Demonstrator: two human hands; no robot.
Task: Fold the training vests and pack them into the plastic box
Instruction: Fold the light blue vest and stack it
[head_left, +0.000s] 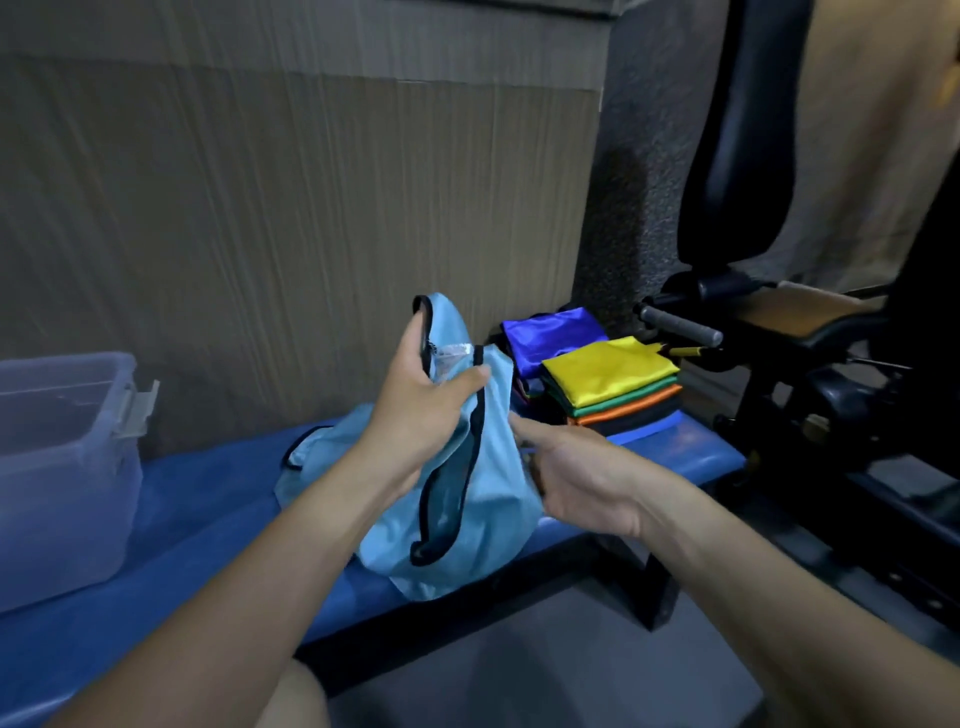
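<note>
1. Two hands work one light blue vest (462, 525) above the near edge of the blue bench (717, 460). The vest's lower part drapes onto the bench; its upper part is lifted.
2. Left hand (426, 410): fingers curled round the black-trimmed shoulder strap and neck opening, holding the top up, probably so the fabric hangs straight and the seams can be found.
3. Right hand (576, 483): on the vest's right side, fingers extended toward the cloth edge and touching it. Whether it pinches the fabric cannot be told; the fingertips are partly hidden.
4. Judgement: the vest is being oriented before its first fold; no fold is made yet.
5. Plastic box (62, 467): stands open at the bench's left end, latch flipped out, well apart from the vest. Contents unclear through the translucent wall.
6. Stack of folded vests (613, 384): yellow on top, green, orange and dark ones beneath, at the far right end. A loose royal blue vest (550, 332) lies just behind it.
7. Black gym equipment (779, 332) stands beyond the bench end.
</note>
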